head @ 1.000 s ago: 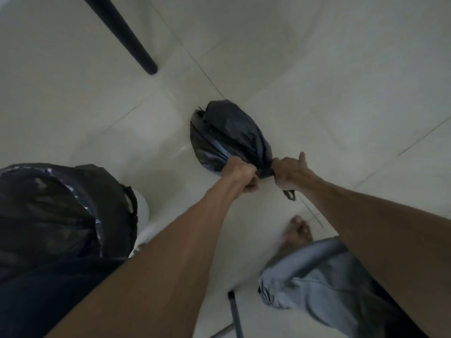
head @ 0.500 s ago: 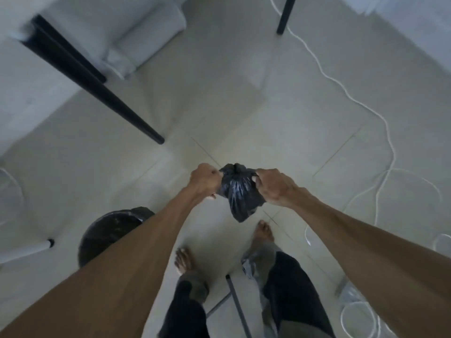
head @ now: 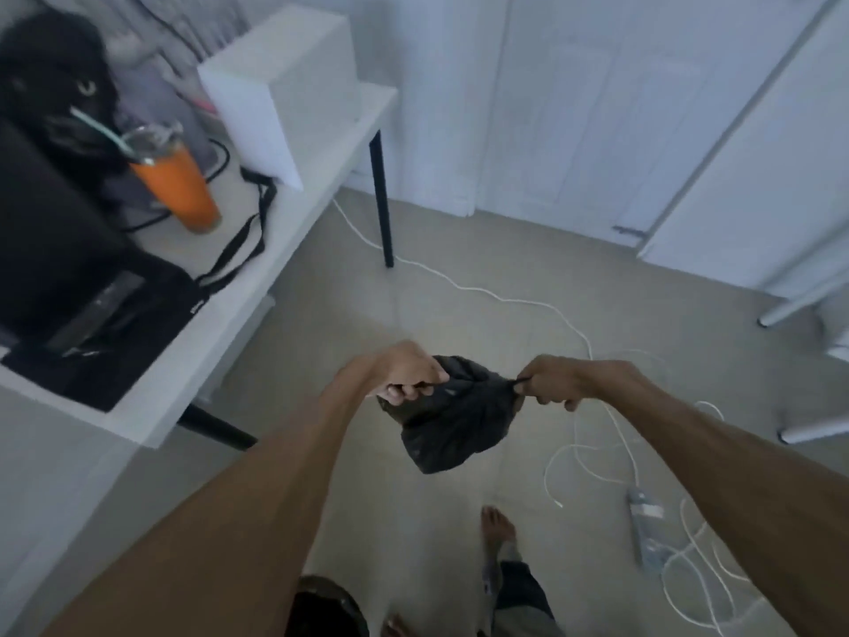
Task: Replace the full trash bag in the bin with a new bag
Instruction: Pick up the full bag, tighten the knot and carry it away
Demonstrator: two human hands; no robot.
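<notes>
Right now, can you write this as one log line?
left hand: gripping black trash bag | right hand: pulling its other end | bag: off floor

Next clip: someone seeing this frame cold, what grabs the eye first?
Most striking is the black trash bag held up in mid-air at the centre, its top stretched between the left hand and the right hand. Next comes the orange tumbler with a straw on the white table at upper left. White cables trail across the floor to the right.

Worktop, left: I see an orange tumbler, white box, black bag.
Floor: white cables, power strip right.
</notes>
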